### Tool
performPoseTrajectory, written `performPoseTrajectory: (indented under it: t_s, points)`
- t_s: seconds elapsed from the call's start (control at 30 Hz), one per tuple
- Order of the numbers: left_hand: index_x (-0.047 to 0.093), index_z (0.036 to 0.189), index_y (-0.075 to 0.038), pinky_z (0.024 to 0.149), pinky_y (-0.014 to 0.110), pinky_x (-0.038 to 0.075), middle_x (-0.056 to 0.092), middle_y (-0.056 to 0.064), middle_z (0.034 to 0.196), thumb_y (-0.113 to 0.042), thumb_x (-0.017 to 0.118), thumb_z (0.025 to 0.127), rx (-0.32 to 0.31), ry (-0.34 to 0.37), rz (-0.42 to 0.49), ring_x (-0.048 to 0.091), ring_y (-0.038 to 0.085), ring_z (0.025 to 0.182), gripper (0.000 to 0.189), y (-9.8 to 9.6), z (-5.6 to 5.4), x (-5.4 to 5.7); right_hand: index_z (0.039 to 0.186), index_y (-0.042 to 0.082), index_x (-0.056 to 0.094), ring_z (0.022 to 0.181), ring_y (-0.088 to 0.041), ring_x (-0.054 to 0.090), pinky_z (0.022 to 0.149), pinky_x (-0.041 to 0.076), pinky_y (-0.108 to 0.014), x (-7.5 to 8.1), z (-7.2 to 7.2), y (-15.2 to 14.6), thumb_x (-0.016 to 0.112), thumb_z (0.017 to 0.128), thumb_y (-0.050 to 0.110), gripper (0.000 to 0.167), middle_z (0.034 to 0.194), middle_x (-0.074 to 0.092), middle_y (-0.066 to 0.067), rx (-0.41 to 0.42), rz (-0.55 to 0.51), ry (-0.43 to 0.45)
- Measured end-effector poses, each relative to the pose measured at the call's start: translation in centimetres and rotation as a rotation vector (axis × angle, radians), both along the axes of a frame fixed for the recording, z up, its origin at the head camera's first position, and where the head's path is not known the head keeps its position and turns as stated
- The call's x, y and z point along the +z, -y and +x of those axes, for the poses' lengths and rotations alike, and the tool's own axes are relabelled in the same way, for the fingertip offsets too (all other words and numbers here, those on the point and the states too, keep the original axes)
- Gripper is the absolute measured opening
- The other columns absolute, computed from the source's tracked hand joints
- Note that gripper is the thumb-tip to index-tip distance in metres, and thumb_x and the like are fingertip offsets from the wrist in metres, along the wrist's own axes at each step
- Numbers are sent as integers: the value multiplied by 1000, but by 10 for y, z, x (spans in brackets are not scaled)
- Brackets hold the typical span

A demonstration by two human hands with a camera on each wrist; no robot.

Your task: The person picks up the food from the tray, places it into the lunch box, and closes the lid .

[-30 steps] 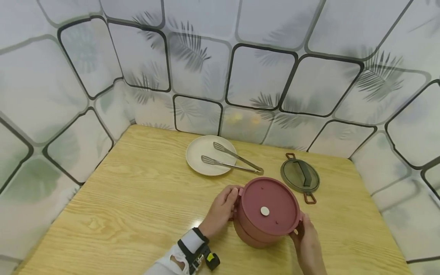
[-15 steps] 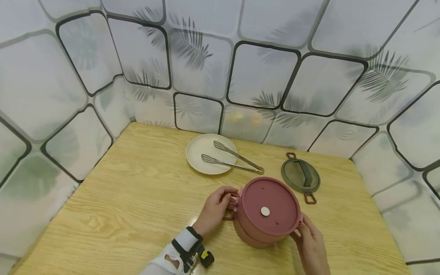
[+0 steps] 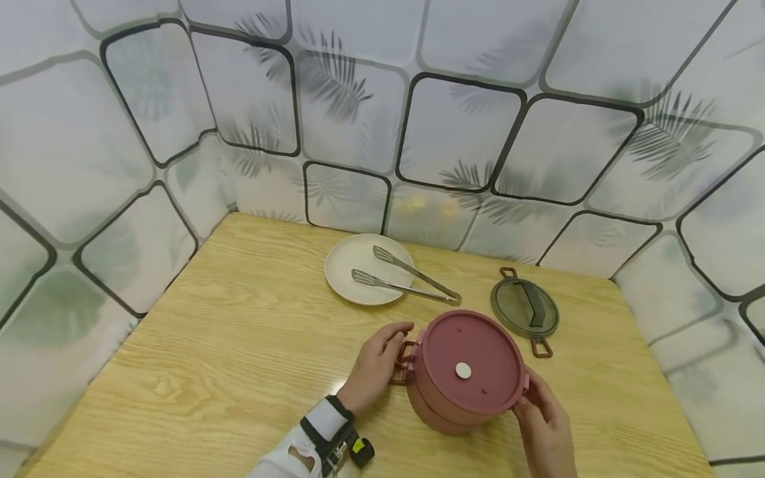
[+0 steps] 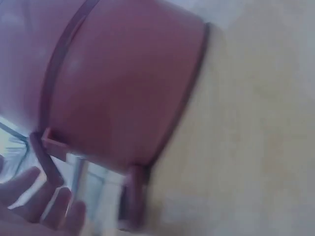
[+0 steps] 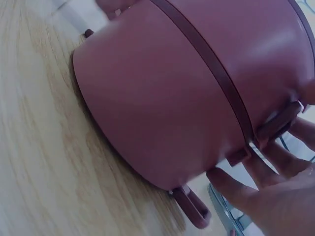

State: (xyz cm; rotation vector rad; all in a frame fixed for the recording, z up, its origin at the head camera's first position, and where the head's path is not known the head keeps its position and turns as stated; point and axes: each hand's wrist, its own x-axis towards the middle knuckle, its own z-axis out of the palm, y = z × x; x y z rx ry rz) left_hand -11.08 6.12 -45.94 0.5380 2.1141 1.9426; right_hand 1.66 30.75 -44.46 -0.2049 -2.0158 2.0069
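A dark-pink two-tier pot (image 3: 445,405) stands on the wooden table, its round lid (image 3: 478,338) bearing a white button (image 3: 463,370). My left hand (image 3: 376,365) is beside the pot's left side, fingers loosely extended around the brown upper handle (image 3: 406,352). In the left wrist view a fingertip meets that handle (image 4: 47,160); a lower handle (image 4: 133,196) sticks out near the table. On the opposite side, my right hand (image 3: 544,418) grips the upper handle (image 5: 280,123), thumb above and fingers below. Below it a lower handle (image 5: 192,206) is untouched.
Behind the pot, metal tongs (image 3: 418,275) lie across a cream plate (image 3: 343,279), their hinge end over the table. A glass lid (image 3: 508,309) with a dark grip and two brown side loops lies at the back right. Patterned curtains (image 3: 352,126) border the table (image 3: 251,332).
My left hand has loosened from the pot's left side and shifted slightly left, uncovering the brown handles there. The right hand keeps its hold, and the pot stays in place.
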Motion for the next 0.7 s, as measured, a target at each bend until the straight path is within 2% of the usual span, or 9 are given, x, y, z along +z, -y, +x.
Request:
performPoseTrajectory:
  t_s: [0.07, 0.13, 0.2, 0.23, 0.3, 0.4, 0.53, 0.7]
  points:
    - [53, 142, -12, 102, 34, 49, 57, 6, 142, -28, 39, 108, -16, -31, 28, 56, 20, 127, 40, -2, -1, 9, 140, -4, 46, 113, 3, 60, 90, 54, -16, 2, 1, 0, 46, 103, 1, 38, 123, 62, 11, -40, 78, 32]
    - [47, 146, -16, 105, 34, 46, 52, 4, 147, -32, 40, 107, -68, -48, 64, 53, 19, 130, 43, -7, -1, 15, 136, -6, 48, 112, 4, 60, 88, 55, -18, 4, 2, -1, 47, 102, 2, 35, 122, 63, 11, -64, 118, 56]
    - [41, 150, -20, 104, 31, 46, 49, 3, 149, -34, 44, 106, -130, -44, 89, 52, 17, 130, 46, -13, 0, 20, 130, -8, 50, 112, 3, 61, 87, 56, -21, 4, 2, -2, 43, 102, -2, 30, 120, 62, 8, -85, 106, 61]
    - [40, 150, -23, 104, 29, 45, 50, 3, 148, -35, 46, 105, -141, -53, 78, 51, 16, 129, 47, -16, 1, 21, 128, -9, 51, 112, 1, 61, 87, 57, -23, 3, 1, -3, 40, 102, -3, 28, 119, 62, 6, -85, 68, 53]
    - [38, 150, -26, 104, 29, 45, 51, 1, 144, -37, 50, 103, -149, -59, 70, 51, 15, 126, 50, -20, 2, 21, 122, -7, 54, 109, 0, 62, 87, 58, -25, 0, -1, -5, 35, 102, -5, 28, 117, 62, 4, -99, 31, 52]
    - [38, 150, -27, 100, 26, 46, 53, 1, 140, -36, 53, 101, -149, -46, 71, 52, 14, 123, 52, -24, 3, 21, 122, -5, 54, 104, 2, 62, 85, 58, -22, -5, -4, -8, 35, 102, -5, 27, 112, 63, 11, -114, 49, 105]
    - [40, 149, -25, 104, 27, 45, 54, 1, 141, -37, 50, 103, -159, -53, 51, 53, 13, 126, 48, -25, 2, 17, 132, -5, 50, 101, 7, 61, 83, 56, -17, -6, -8, -10, 36, 103, -1, 32, 108, 63, 22, -103, 165, 236]
    - [45, 145, -22, 109, 28, 43, 58, 1, 139, -38, 44, 104, -176, -50, 32, 54, 12, 127, 44, -23, 3, 12, 133, -1, 55, 87, 2, 57, 76, 53, -18, -6, -17, -9, 41, 102, 2, 34, 96, 62, 18, -148, 312, 371]
